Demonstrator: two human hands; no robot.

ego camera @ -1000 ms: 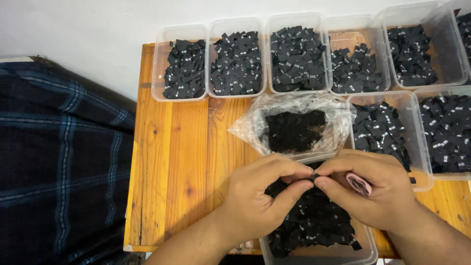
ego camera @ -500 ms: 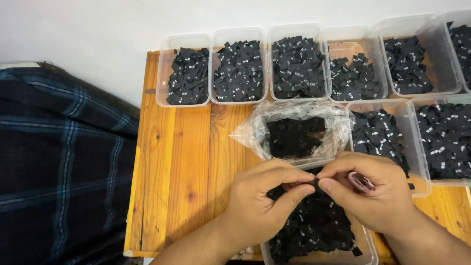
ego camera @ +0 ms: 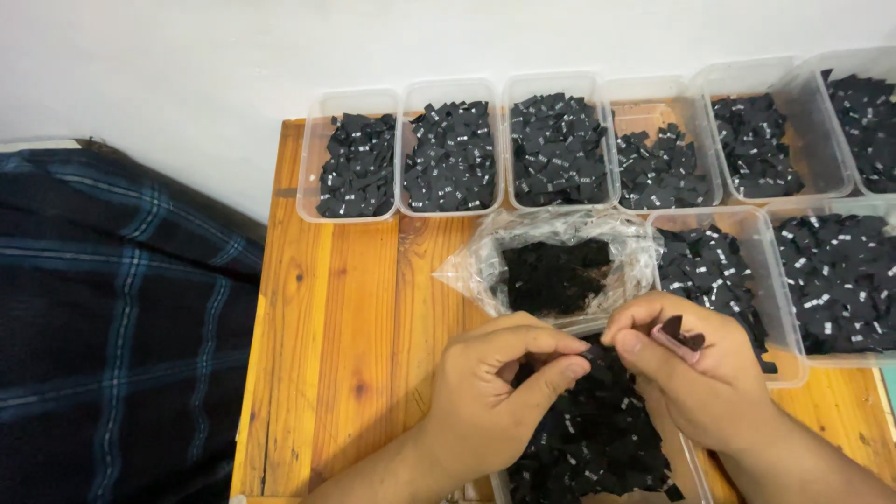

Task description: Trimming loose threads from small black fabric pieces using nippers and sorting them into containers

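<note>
left hand (ego camera: 495, 397) pinching | right hand (ego camera: 695, 373) holding black labels (ego camera: 677, 329)

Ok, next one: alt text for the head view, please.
Two hands, left hand and right hand, meet fingertip to fingertip over a clear tub of small black tags on a wooden table. The right hand pinches small dark pieces. Behind lie an open plastic bag of tags and more tag-filled tubs.

Single head cam, looks steeply down, close over wooden tabletop (ego camera: 355, 308) near edge; faces wall at far edge.
</note>
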